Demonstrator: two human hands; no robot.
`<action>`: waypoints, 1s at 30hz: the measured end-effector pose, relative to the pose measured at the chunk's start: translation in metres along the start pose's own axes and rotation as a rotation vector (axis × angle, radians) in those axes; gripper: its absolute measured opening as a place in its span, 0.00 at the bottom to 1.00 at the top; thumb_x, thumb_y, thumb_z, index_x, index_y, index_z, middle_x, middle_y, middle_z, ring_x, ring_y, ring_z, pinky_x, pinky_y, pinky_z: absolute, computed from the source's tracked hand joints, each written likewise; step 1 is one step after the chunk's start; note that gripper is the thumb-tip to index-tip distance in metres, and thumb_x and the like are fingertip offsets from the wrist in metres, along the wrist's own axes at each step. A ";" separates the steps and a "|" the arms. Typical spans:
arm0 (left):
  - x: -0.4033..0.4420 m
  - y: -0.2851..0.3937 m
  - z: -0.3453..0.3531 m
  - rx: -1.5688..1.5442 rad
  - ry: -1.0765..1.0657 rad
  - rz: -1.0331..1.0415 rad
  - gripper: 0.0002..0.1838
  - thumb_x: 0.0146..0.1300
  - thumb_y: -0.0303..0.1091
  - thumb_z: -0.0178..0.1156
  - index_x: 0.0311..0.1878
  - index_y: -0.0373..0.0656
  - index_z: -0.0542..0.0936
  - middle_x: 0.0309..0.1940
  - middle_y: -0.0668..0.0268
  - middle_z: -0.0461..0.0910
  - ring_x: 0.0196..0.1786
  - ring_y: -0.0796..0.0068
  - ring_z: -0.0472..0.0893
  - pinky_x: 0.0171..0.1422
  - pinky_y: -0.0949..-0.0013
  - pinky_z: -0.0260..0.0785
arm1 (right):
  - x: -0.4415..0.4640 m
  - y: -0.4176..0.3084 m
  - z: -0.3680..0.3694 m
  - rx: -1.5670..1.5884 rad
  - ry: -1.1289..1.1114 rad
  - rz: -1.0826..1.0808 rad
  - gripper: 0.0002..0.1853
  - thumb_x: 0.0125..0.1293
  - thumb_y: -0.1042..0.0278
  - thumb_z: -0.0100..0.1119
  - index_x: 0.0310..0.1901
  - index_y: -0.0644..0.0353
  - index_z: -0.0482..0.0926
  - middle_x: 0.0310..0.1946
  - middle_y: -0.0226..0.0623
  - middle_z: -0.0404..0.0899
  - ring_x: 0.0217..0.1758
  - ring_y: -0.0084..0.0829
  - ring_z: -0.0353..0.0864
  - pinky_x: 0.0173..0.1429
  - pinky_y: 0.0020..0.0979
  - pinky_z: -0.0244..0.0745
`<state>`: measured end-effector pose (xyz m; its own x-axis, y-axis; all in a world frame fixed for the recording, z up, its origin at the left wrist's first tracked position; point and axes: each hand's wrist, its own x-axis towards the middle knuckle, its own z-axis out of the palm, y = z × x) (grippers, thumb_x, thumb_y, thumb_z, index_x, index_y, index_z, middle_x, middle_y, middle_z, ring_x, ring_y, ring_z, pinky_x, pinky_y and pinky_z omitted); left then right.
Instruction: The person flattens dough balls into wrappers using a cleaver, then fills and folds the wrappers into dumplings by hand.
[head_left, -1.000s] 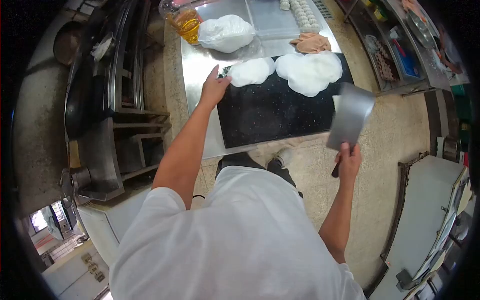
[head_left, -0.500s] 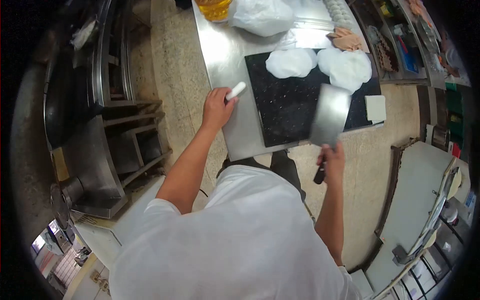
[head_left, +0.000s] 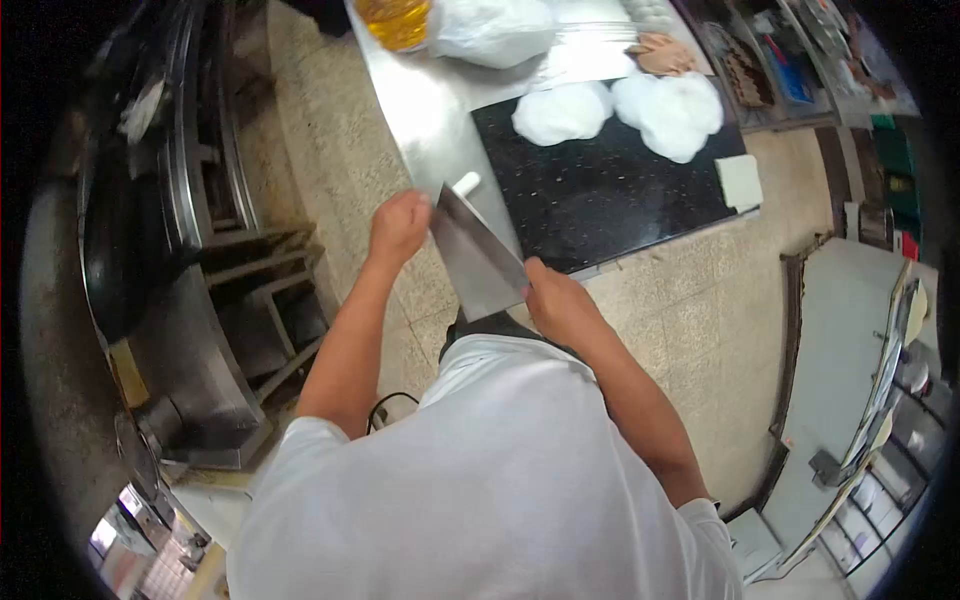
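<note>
My right hand (head_left: 562,302) grips a cleaver (head_left: 475,250), its broad metal blade slanting up and left over the table's front edge. At the blade's far corner is my left hand (head_left: 402,226), its fingers closed; whether they touch the blade, or what they hold, I cannot tell. A rounded white stick, perhaps dough, (head_left: 467,183) shows just beyond the blade, its near end hidden. On the black speckled board (head_left: 610,195) lie two groups of thin white rounds, one at the left (head_left: 562,113) and one at the right (head_left: 672,115).
Behind the board are a white plastic bag (head_left: 492,30), a tan cloth (head_left: 662,54) and a container of yellow liquid (head_left: 396,22). A pale square pad (head_left: 740,183) sits at the board's right edge. Metal shelving (head_left: 275,310) stands left.
My right hand has brought the cleaver left and down from over the board, to beside my left hand. My left hand has drawn back leftward from the white stick's visible end. The view has shifted slightly.
</note>
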<state>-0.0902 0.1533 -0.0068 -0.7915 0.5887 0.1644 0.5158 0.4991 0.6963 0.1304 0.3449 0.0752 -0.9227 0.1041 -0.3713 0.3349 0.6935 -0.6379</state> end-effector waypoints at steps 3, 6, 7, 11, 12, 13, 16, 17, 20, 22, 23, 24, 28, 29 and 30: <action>0.011 0.035 -0.013 0.273 -0.309 -0.290 0.22 0.69 0.51 0.56 0.39 0.38 0.84 0.40 0.50 0.83 0.39 0.48 0.83 0.42 0.50 0.75 | -0.043 0.032 -0.013 0.293 0.037 0.064 0.10 0.69 0.70 0.58 0.47 0.64 0.73 0.34 0.56 0.83 0.41 0.58 0.83 0.43 0.49 0.76; 0.017 0.103 0.019 0.341 -0.529 -0.063 0.24 0.71 0.51 0.55 0.32 0.41 0.86 0.43 0.50 0.84 0.48 0.50 0.82 0.51 0.52 0.74 | -0.094 0.070 -0.020 0.370 0.292 0.146 0.09 0.70 0.67 0.59 0.46 0.63 0.76 0.28 0.48 0.83 0.32 0.44 0.84 0.37 0.41 0.76; 0.020 0.124 0.040 0.431 -0.646 0.105 0.20 0.71 0.49 0.56 0.33 0.44 0.88 0.44 0.53 0.85 0.52 0.50 0.82 0.56 0.55 0.74 | -0.112 0.084 -0.028 0.396 0.323 0.218 0.10 0.70 0.66 0.60 0.46 0.63 0.76 0.28 0.47 0.82 0.30 0.42 0.83 0.36 0.40 0.76; 0.007 0.142 0.151 0.693 -0.411 0.850 0.30 0.72 0.59 0.50 0.71 0.58 0.73 0.77 0.58 0.62 0.80 0.52 0.58 0.82 0.40 0.43 | -0.166 0.114 -0.089 0.589 0.642 0.315 0.10 0.72 0.65 0.59 0.44 0.64 0.75 0.24 0.34 0.78 0.22 0.19 0.76 0.26 0.27 0.70; 0.012 0.155 0.159 0.696 -0.424 0.866 0.30 0.72 0.59 0.50 0.71 0.58 0.73 0.77 0.58 0.62 0.80 0.52 0.58 0.82 0.40 0.43 | -0.176 0.138 -0.095 0.675 0.730 0.249 0.11 0.74 0.64 0.56 0.44 0.66 0.75 0.24 0.34 0.78 0.23 0.21 0.76 0.28 0.26 0.71; 0.021 0.171 0.165 0.546 -0.547 0.782 0.33 0.71 0.62 0.49 0.75 0.60 0.67 0.80 0.60 0.56 0.82 0.53 0.52 0.83 0.38 0.36 | -0.171 0.132 -0.118 0.770 0.874 0.134 0.14 0.77 0.61 0.52 0.44 0.68 0.75 0.26 0.34 0.79 0.25 0.21 0.76 0.30 0.25 0.72; 0.044 0.193 0.184 0.377 -0.681 0.749 0.38 0.70 0.67 0.47 0.78 0.63 0.62 0.82 0.62 0.52 0.83 0.52 0.47 0.83 0.35 0.30 | -0.126 0.186 -0.152 0.819 1.082 0.111 0.16 0.79 0.56 0.51 0.47 0.64 0.75 0.27 0.31 0.77 0.26 0.22 0.76 0.31 0.25 0.72; 0.052 0.197 0.189 0.352 -0.679 0.810 0.38 0.69 0.69 0.47 0.78 0.62 0.64 0.81 0.62 0.54 0.83 0.50 0.49 0.83 0.35 0.31 | -0.098 0.218 -0.153 0.837 1.145 0.168 0.16 0.78 0.54 0.52 0.47 0.62 0.75 0.27 0.31 0.77 0.26 0.22 0.76 0.32 0.26 0.72; 0.055 0.206 0.194 0.372 -0.721 0.867 0.38 0.70 0.69 0.45 0.78 0.63 0.63 0.81 0.63 0.55 0.83 0.50 0.50 0.83 0.35 0.32 | -0.035 0.275 -0.150 1.273 0.882 0.674 0.13 0.78 0.57 0.49 0.42 0.58 0.69 0.24 0.31 0.73 0.22 0.27 0.74 0.29 0.32 0.75; 0.061 0.205 0.193 0.339 -0.764 0.905 0.39 0.70 0.69 0.45 0.79 0.61 0.61 0.80 0.62 0.56 0.82 0.50 0.51 0.83 0.37 0.32 | -0.034 0.269 -0.150 1.366 0.901 0.730 0.10 0.78 0.58 0.49 0.42 0.56 0.69 0.23 0.29 0.72 0.20 0.25 0.72 0.25 0.31 0.72; 0.066 0.202 0.194 0.342 -0.762 0.919 0.39 0.70 0.69 0.45 0.79 0.61 0.61 0.80 0.62 0.56 0.82 0.50 0.51 0.83 0.37 0.32 | -0.039 0.265 -0.146 1.374 0.915 0.730 0.10 0.78 0.59 0.49 0.41 0.55 0.70 0.22 0.28 0.71 0.19 0.24 0.71 0.24 0.30 0.71; 0.067 0.200 0.193 0.271 -0.809 0.892 0.40 0.70 0.68 0.45 0.80 0.59 0.60 0.80 0.61 0.56 0.82 0.49 0.51 0.83 0.38 0.33 | -0.048 0.260 -0.136 1.378 0.924 0.738 0.10 0.78 0.59 0.49 0.41 0.55 0.70 0.22 0.28 0.71 0.19 0.24 0.71 0.24 0.30 0.71; 0.071 0.206 0.181 0.063 -0.780 0.683 0.41 0.70 0.63 0.49 0.80 0.54 0.57 0.81 0.58 0.54 0.83 0.48 0.50 0.84 0.40 0.35 | -0.092 0.210 -0.076 0.642 0.544 0.712 0.15 0.74 0.55 0.57 0.39 0.61 0.77 0.22 0.32 0.75 0.21 0.25 0.72 0.26 0.33 0.67; 0.072 0.209 0.176 0.098 -0.663 0.650 0.40 0.70 0.62 0.52 0.80 0.55 0.58 0.81 0.58 0.54 0.83 0.48 0.49 0.83 0.39 0.35 | -0.100 0.190 -0.060 0.737 0.424 0.667 0.18 0.71 0.53 0.62 0.41 0.64 0.79 0.24 0.38 0.78 0.24 0.30 0.74 0.30 0.36 0.70; 0.069 0.201 0.175 0.169 -0.687 0.809 0.39 0.69 0.59 0.55 0.79 0.56 0.61 0.81 0.57 0.53 0.83 0.48 0.49 0.83 0.39 0.36 | -0.099 0.186 -0.031 0.561 0.313 0.596 0.19 0.69 0.52 0.62 0.43 0.63 0.79 0.28 0.47 0.81 0.30 0.43 0.81 0.37 0.42 0.74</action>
<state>0.0164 0.4055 0.0216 0.1322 0.9889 0.0686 0.8845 -0.1489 0.4422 0.2782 0.4856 0.0145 -0.5467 0.5853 -0.5988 0.7465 0.0168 -0.6652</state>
